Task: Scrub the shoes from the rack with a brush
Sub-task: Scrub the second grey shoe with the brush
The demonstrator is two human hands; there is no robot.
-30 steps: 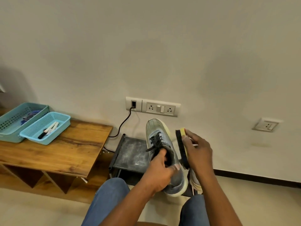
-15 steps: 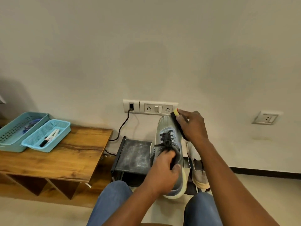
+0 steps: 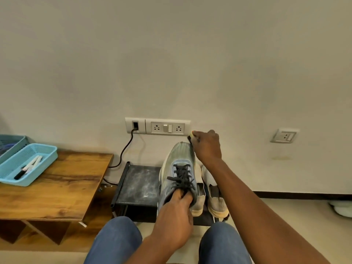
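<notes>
Scrubbing underway: left hand (image 3: 174,220) grips the grey shoe (image 3: 178,168); right hand (image 3: 206,146) holds the mostly hidden, seemingly toe-level brush (image 3: 191,135); next, stroke heelward

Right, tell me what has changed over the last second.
The right hand slid the brush along the side of the grey shoe, from beside the laces up to the toe. The left hand kept its grip at the shoe's opening. The pale shoes stayed on the rack.
</notes>
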